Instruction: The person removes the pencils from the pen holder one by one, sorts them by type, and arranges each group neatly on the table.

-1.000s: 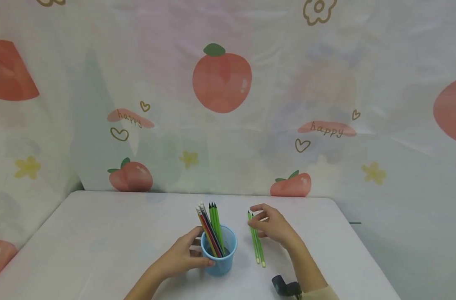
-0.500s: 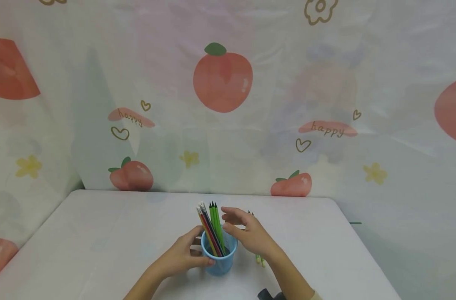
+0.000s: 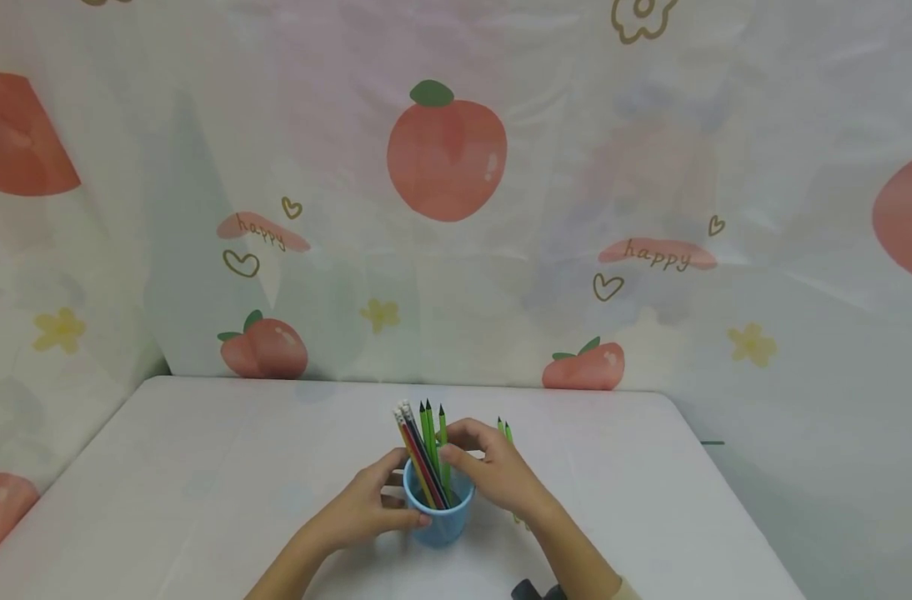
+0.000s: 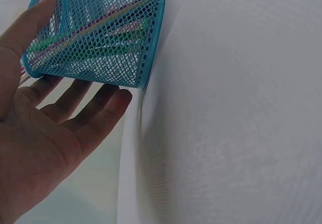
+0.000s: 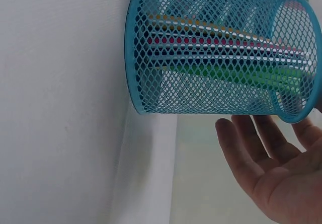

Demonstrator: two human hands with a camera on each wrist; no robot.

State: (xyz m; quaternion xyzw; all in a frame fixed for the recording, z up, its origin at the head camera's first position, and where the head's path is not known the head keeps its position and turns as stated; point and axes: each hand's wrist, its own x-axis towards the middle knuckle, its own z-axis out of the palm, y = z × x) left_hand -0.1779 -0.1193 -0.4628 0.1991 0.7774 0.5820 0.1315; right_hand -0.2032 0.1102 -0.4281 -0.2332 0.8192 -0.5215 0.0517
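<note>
A light-blue mesh pencil cup stands upright on the table, holding several pencils. My left hand grips its left side, thumb at the front near the rim; the left wrist view shows the thumb against the mesh. My right hand is over the cup's right rim and pinches one green pencil, apart from two other green pencils in the cup. Striped pencils with white erasers lean left inside. In the right wrist view the pencils show through the mesh; the pinching fingertips are hidden there.
Two green pencils lie on the white table to the right, partly hidden behind my right hand and forearm. A dark device shows at the bottom edge by my right forearm. A peach-printed cloth hangs behind the table.
My right hand has moved left from beside the two loose green pencils to the cup and now pinches a green pencil, parting it from the others. My left hand has stayed on the cup.
</note>
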